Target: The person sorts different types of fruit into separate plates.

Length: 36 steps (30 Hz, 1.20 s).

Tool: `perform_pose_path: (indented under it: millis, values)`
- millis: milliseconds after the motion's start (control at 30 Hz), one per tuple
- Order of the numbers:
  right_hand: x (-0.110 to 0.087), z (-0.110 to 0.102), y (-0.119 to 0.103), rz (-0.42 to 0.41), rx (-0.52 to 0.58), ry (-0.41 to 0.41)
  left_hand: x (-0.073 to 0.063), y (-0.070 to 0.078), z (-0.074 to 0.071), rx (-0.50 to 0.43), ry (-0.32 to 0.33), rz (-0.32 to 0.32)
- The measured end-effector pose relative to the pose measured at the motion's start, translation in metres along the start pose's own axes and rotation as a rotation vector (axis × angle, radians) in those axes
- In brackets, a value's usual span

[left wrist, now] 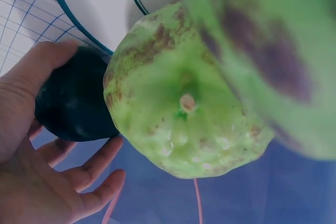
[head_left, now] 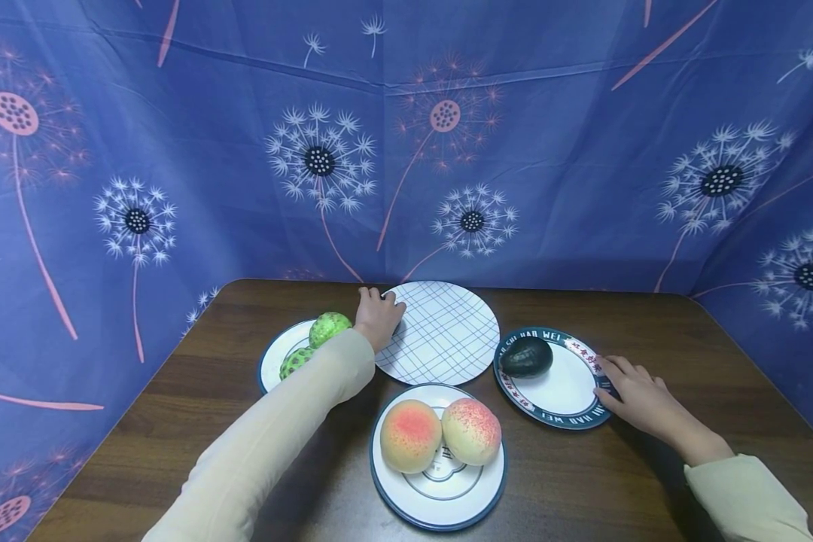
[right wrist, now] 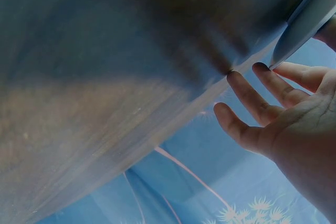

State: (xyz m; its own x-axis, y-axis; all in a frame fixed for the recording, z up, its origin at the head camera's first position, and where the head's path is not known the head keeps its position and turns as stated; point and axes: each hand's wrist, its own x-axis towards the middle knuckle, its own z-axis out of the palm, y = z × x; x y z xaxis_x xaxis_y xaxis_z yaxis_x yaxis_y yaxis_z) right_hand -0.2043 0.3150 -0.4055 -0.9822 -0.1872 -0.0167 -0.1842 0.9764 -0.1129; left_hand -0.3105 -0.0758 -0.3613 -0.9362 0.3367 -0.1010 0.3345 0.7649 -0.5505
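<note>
My left hand point(head_left: 378, 320) holds a dark avocado point(left wrist: 79, 98) between thumb and fingers, over the left edge of the white plate with blue crossed lines point(head_left: 440, 331). From the head, most of this avocado is hidden behind the hand. Close beside it in the left wrist view is a green bumpy fruit point(left wrist: 184, 103) with brown patches. My right hand point(head_left: 640, 399) rests at the right rim of a plate with a dark green border point(head_left: 558, 419), its fingers fairly straight. On that plate's left side lies another dark avocado point(head_left: 527, 357).
At the front, a blue-rimmed plate point(head_left: 440, 512) bears two peaches point(head_left: 410, 436). Behind my left forearm, a left plate point(head_left: 271, 365) carries two green fruits point(head_left: 328, 328). All the plates stand on a brown wooden table point(head_left: 176, 421) before a blue dandelion-patterned cloth point(head_left: 555, 135).
</note>
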Motion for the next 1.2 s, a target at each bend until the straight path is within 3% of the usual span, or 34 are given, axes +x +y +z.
perform_pose_path:
  millis: [567, 1200]
  values:
    - [0.0, 0.0, 0.0, -0.001, 0.004, 0.002, 0.0, -0.001, -0.003, 0.016, 0.001, 0.016]
    - [-0.002, -0.002, -0.002, -0.006, 0.016, 0.005, 0.0, 0.005, -0.01, 0.033, 0.121, 0.065]
